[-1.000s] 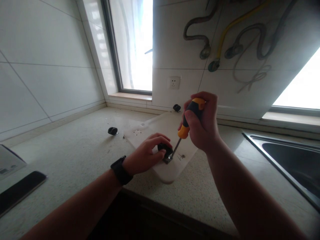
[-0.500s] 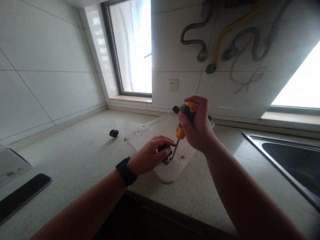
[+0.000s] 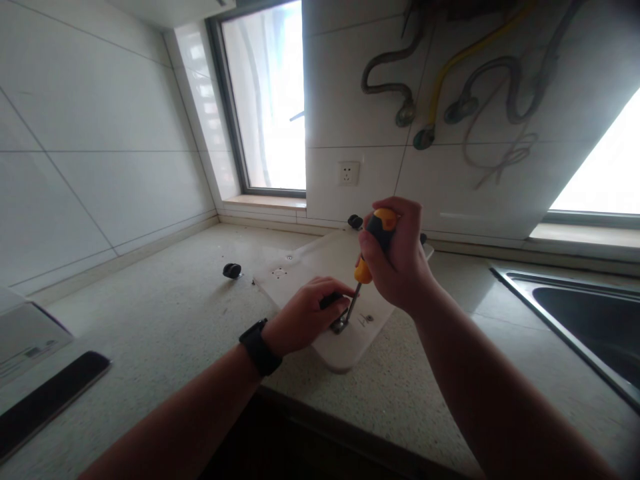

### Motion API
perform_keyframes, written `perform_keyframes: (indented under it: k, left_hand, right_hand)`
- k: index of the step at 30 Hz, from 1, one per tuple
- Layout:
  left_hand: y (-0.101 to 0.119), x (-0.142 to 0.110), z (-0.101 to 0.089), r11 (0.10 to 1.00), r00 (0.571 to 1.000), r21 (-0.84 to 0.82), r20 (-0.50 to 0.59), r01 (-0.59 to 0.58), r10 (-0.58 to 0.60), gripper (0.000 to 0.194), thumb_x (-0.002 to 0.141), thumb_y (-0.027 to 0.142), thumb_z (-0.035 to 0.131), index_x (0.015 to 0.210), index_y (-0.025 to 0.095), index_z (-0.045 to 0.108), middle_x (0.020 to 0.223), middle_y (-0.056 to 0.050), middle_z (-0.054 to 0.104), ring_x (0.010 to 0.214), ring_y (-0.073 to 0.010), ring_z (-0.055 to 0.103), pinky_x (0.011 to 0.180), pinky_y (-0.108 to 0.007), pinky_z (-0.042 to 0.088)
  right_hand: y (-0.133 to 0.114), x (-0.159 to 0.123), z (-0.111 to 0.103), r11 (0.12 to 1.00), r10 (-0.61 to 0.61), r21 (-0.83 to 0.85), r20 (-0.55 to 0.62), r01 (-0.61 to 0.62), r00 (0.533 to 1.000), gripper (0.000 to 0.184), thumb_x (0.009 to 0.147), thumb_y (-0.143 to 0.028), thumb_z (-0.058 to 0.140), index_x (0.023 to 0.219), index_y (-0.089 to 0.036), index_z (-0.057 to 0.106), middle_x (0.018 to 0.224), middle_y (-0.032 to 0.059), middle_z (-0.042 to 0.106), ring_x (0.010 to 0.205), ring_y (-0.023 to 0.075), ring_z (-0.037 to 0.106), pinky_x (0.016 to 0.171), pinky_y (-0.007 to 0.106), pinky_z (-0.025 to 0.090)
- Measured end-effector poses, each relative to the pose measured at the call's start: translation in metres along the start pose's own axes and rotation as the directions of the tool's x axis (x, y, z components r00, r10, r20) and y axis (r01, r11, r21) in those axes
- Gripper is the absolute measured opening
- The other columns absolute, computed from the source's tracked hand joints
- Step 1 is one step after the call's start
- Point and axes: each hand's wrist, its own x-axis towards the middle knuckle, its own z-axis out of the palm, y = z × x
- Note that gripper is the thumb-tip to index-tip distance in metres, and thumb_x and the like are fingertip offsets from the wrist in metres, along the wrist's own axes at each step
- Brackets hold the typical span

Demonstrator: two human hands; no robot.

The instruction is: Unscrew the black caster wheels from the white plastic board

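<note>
A yellow and black screwdriver (image 3: 383,227) is wrapped in my right hand (image 3: 405,257), its shaft slanting down to the metal plate (image 3: 340,326) of a black caster wheel (image 3: 332,301). Fingers of my left hand (image 3: 310,313) grip that caster against a white board (image 3: 345,353) lying on the counter. Beside the screwdriver's tip, small screws or holes (image 3: 369,319) show on the board. Another caster (image 3: 232,271) lies loose on the counter to the left, and one more (image 3: 355,221) stands at the board's far corner. Four small holes' worth of detail is too fine to make out.
A metal sink (image 3: 590,320) is set into the counter on the right. To the left lie a dark flat object (image 3: 55,400) and a white box (image 3: 33,337). Hoses (image 3: 435,87) hang on the tiled wall above a socket (image 3: 349,173). The counter's front edge (image 3: 350,433) runs below my arms.
The whole view has shifted slightly, moving things a little right and down. Both hands keep their holds, and the screwdriver's tip stays at the caster's plate.
</note>
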Motion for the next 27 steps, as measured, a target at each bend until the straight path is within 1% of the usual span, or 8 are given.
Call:
perform_keyframes:
  k: [5, 10, 13, 16, 19, 22, 25, 27]
  left_hand:
    - [0.0, 0.0, 0.0, 1.0, 1.0, 0.001, -0.011, -0.012, 0.012, 0.017, 0.098, 0.022, 0.065, 0.112, 0.023, 0.074, 0.11, -0.008, 0.073, 0.108, -0.0239, 0.065, 0.101, -0.047, 0.051]
    - [0.0, 0.0, 0.0, 1.0, 1.0, -0.001, -0.009, -0.023, 0.023, 0.017, 0.097, 0.021, 0.065, 0.111, 0.022, 0.075, 0.109, -0.008, 0.074, 0.108, -0.0235, 0.064, 0.101, -0.046, 0.05]
    - [0.0, 0.0, 0.001, 1.0, 1.0, -0.002, -0.004, -0.011, 0.011, 0.018, 0.097, 0.021, 0.065, 0.112, 0.022, 0.074, 0.11, -0.008, 0.073, 0.109, -0.0233, 0.064, 0.101, -0.045, 0.049]
    - [0.002, 0.001, 0.001, 1.0, 1.0, 0.0, -0.005, 0.022, -0.022, 0.018, 0.098, 0.021, 0.064, 0.112, 0.02, 0.075, 0.11, -0.009, 0.073, 0.108, -0.0227, 0.064, 0.101, -0.044, 0.049]
    - [0.005, 0.002, 0.001, 0.999, 0.999, -0.006, -0.012, 0.033, -0.033, 0.019, 0.098, 0.021, 0.064, 0.112, 0.02, 0.076, 0.111, -0.009, 0.074, 0.11, -0.0227, 0.064, 0.103, -0.044, 0.049]
    - [0.007, 0.004, 0.003, 0.999, 0.999, -0.023, -0.018, 0.036, -0.036, 0.024, 0.098, 0.021, 0.063, 0.119, 0.022, 0.075, 0.117, -0.01, 0.074, 0.116, -0.0231, 0.063, 0.106, -0.044, 0.048]
    - [0.008, 0.005, 0.007, 0.996, 0.999, -0.083, -0.02, 0.045, -0.047, 0.025, 0.099, 0.025, 0.064, 0.121, 0.022, 0.075, 0.119, -0.01, 0.073, 0.117, -0.023, 0.065, 0.106, -0.043, 0.05]
    - [0.007, 0.005, 0.009, 0.989, 0.998, -0.135, -0.021, 0.055, -0.059, 0.025, 0.1, 0.029, 0.064, 0.121, 0.022, 0.076, 0.119, -0.012, 0.073, 0.112, -0.0223, 0.067, 0.102, -0.041, 0.053]
  right_hand:
    - [-0.001, -0.001, -0.001, 1.0, -0.009, -0.007, -0.003, 0.009, 1.0, 0.044, 0.096, -0.022, 0.056, 0.135, -0.029, 0.037, 0.102, 0.0019, 0.052, 0.071, 0.0127, 0.051, 0.063, 0.032, 0.049]
    - [-0.004, 0.0, -0.001, 0.997, -0.023, -0.075, -0.009, 0.022, 1.0, 0.042, 0.097, -0.023, 0.056, 0.134, -0.028, 0.037, 0.104, 0.0032, 0.054, 0.075, 0.014, 0.053, 0.07, 0.035, 0.05]
    - [-0.008, 0.003, -0.001, 0.993, -0.016, -0.113, -0.008, 0.015, 1.0, 0.04, 0.097, -0.025, 0.056, 0.132, -0.026, 0.037, 0.099, 0.002, 0.053, 0.075, 0.0139, 0.053, 0.069, 0.034, 0.049]
    - [-0.012, 0.006, -0.002, 0.977, 0.033, -0.208, -0.019, -0.036, 0.999, 0.04, 0.094, -0.029, 0.063, 0.126, -0.026, 0.04, 0.094, -0.0004, 0.054, 0.072, 0.0133, 0.052, 0.067, 0.032, 0.048]
    - [-0.014, 0.007, -0.003, 0.954, 0.085, -0.282, -0.087, -0.106, 0.993, 0.044, 0.088, -0.037, 0.073, 0.118, -0.026, 0.042, 0.091, -0.0012, 0.056, 0.072, 0.0147, 0.055, 0.067, 0.033, 0.049]
    - [-0.018, 0.008, -0.004, 0.937, 0.127, -0.308, -0.133, -0.163, 0.983, 0.051, 0.082, -0.045, 0.08, 0.112, -0.027, 0.044, 0.09, -0.0003, 0.06, 0.073, 0.0173, 0.059, 0.066, 0.036, 0.049]
    - [-0.025, 0.009, -0.007, 0.945, 0.167, -0.267, -0.103, -0.189, 0.981, 0.04, 0.089, -0.048, 0.073, 0.109, -0.027, 0.046, 0.089, 0.0001, 0.064, 0.07, 0.0166, 0.061, 0.064, 0.035, 0.049]
    - [-0.03, 0.01, -0.011, 0.951, 0.183, -0.235, -0.085, -0.198, 0.979, 0.031, 0.094, -0.049, 0.066, 0.108, -0.026, 0.049, 0.09, 0.0003, 0.066, 0.068, 0.0147, 0.061, 0.063, 0.033, 0.049]
